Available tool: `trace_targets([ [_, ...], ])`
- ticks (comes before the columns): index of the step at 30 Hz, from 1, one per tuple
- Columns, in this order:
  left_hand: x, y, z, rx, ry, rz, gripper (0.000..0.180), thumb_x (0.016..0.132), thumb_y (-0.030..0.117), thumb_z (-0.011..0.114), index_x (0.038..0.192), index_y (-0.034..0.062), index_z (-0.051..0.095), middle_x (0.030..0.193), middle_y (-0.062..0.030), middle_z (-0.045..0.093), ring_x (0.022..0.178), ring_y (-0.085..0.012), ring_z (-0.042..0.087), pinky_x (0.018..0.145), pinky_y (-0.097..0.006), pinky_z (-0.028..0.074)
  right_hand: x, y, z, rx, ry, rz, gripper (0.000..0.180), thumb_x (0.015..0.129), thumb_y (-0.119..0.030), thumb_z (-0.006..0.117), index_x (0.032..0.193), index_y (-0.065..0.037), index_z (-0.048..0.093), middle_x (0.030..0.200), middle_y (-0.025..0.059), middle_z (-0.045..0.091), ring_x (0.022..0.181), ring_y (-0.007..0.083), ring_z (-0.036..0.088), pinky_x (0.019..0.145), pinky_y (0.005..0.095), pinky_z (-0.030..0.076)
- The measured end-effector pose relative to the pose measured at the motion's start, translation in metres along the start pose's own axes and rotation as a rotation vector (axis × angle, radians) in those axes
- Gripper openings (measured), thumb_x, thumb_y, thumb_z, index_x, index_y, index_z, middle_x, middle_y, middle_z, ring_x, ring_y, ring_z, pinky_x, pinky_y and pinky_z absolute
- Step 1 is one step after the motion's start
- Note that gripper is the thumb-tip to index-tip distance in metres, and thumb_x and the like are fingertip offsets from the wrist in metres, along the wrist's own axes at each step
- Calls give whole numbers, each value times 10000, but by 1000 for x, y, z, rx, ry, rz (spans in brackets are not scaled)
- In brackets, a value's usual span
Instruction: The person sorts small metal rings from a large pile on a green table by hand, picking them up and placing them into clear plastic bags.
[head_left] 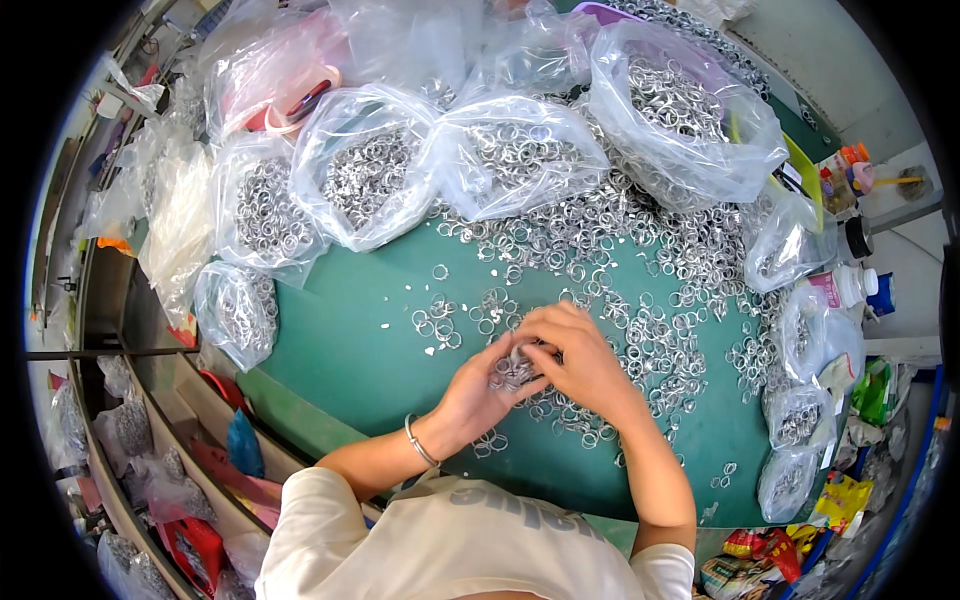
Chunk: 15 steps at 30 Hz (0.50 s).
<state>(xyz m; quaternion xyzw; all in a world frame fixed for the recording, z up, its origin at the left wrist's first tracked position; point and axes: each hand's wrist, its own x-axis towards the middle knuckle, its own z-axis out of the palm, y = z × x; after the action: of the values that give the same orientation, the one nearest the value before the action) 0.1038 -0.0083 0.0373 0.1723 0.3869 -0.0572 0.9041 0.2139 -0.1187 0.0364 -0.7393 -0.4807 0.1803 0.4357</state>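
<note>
Silver metal rings (512,371) lie cupped in my left hand (474,388), whose fingers curl around them. Over it bends my right hand (572,345), thumb and fingertips drawn together at the rings; exactly what they pinch is hidden. Both hands are close together above the green table. Loose rings (660,355) spread under and to the right of my right hand. Two small clusters of rings (436,322) sit just beyond my left hand, with tiny pale heart-like pieces among them.
A big heap of rings (640,215) covers the far right of the green table (350,330). Clear plastic bags of rings (365,180) line its far and left edges. Smaller bags (797,415) stand along the right edge, near bottles (845,287). Open drawers (215,420) are at the left.
</note>
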Motion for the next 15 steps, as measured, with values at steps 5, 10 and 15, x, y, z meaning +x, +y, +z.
trace_targets([
  [5, 12, 1, -26, 116, -212, 26, 249, 954, 172, 513, 1129, 15, 594, 897, -8, 579, 750, -120, 542, 616, -232, 458, 33, 29, 7, -245, 216, 32, 220, 745, -7, 629, 959, -50, 658, 1060, 95, 594, 1002, 283, 519, 859, 394, 407],
  [10, 9, 6, -29, 96, -225, 10, 234, 929, 136, 531, 1115, 9, 595, 858, -1, 559, 705, -101, 499, 563, -206, 412, 52, 54, 23, -633, 161, -144, 237, 758, -37, 595, 986, -64, 654, 1230, 115, 517, 1132, 305, 454, 928, 446, 349],
  [15, 11, 8, -35, 99, -209, 21, 248, 926, 132, 526, 1132, 7, 584, 858, -7, 562, 714, -106, 508, 563, -209, 416, 49, 57, 17, -561, 204, -140, 198, 758, -58, 611, 953, -53, 642, 1116, 63, 579, 1064, 262, 497, 930, 442, 340],
])
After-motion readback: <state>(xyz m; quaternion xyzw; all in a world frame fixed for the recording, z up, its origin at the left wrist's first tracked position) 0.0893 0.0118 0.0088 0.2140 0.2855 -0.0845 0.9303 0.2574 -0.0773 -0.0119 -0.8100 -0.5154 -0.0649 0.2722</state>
